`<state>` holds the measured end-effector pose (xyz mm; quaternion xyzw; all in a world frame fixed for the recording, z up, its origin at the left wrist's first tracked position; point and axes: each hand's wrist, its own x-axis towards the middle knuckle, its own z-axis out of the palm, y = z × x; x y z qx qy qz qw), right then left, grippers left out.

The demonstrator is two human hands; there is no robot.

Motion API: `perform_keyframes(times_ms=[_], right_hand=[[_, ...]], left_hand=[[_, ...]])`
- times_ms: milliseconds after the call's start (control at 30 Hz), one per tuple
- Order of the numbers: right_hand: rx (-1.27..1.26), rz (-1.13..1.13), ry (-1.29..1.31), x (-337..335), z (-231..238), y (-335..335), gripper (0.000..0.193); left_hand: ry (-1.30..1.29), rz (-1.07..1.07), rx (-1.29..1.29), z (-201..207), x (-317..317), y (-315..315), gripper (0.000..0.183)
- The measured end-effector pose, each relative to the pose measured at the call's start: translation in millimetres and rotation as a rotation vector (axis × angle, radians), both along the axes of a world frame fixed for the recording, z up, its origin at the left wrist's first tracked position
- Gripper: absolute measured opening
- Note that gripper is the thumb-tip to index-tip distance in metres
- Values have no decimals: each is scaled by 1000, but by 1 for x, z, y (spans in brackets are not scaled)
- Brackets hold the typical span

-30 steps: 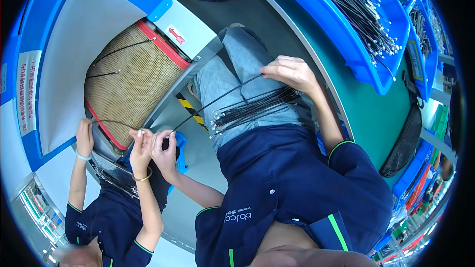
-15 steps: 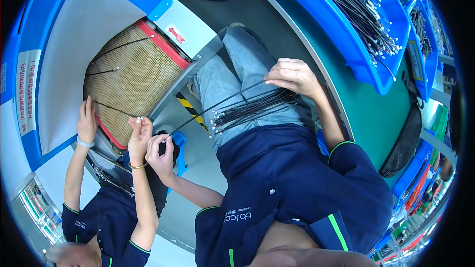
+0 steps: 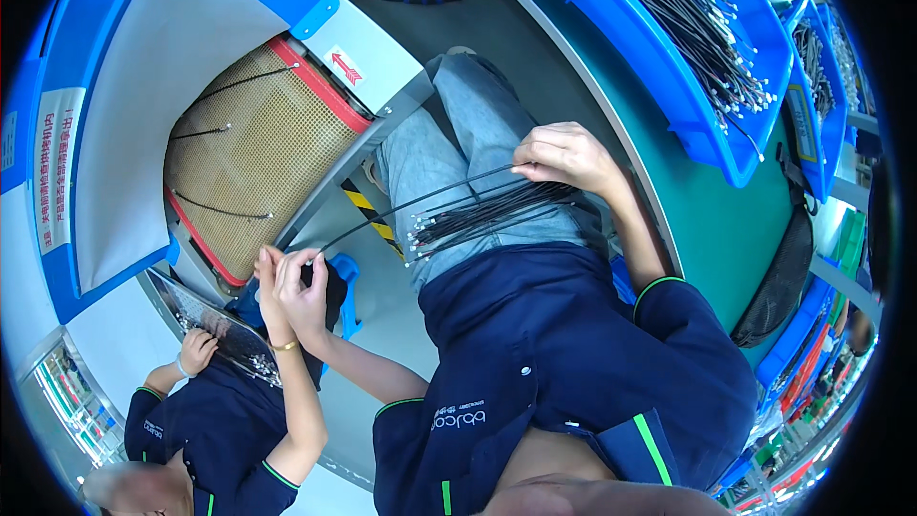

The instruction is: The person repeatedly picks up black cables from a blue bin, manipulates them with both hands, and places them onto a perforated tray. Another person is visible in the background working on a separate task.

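Note:
A single thin black cable [image 3: 420,199] is stretched taut across my lap. At one end my left hand [image 3: 304,298] pinches it between thumb and fingertips. My right hand [image 3: 567,159] grips the other end, fingers closed together. Below the taut cable, a bundle of black cables [image 3: 492,218] with small pale connectors lies across my jeans. A co-worker's hand [image 3: 271,301] is right beside my left hand, partly overlapped by it; whether it touches the cable cannot be made out.
On the left, a mesh conveyor belt [image 3: 250,148] with red edges carries several cables into a blue-and-white machine [image 3: 191,48]. The co-worker's other hand [image 3: 198,352] rests at a tray of cables [image 3: 229,339]. Blue bins [image 3: 735,158] stand on the green bench [image 3: 712,220] to the right.
The co-worker has let go of a cable, which lies on the mesh belt. One co-worker hand dropped to the tray; the other moved beside my left hand. My hands barely moved.

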<state>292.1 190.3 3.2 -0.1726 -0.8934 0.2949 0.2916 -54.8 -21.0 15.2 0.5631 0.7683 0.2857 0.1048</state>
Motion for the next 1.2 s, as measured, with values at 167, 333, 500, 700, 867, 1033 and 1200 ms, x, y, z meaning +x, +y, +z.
perform_keyframes(times_ms=[167,333,500,700,867,1033,1200], right_hand=[[-38,58,-1,-11,0,-1,14],[-22,93,-36,-37,3,-5,14],[21,107,-42,-86,-7,-7,13],[54,-88,10,-152,-27,-6,14],[78,-188,92,-193,-42,2,15],[88,-232,71,-211,-59,8,15],[116,-259,-12,-215,-62,9,19]], left_hand=[[-45,2,39,10,-11,13,9],[-40,15,4,4,-50,48,11],[-34,35,-23,-9,-103,76,13],[-28,55,-43,-23,-166,97,15],[-3,76,-103,-35,-207,106,16],[-34,43,-96,-50,-223,114,16],[58,15,-95,-59,-232,116,18]])
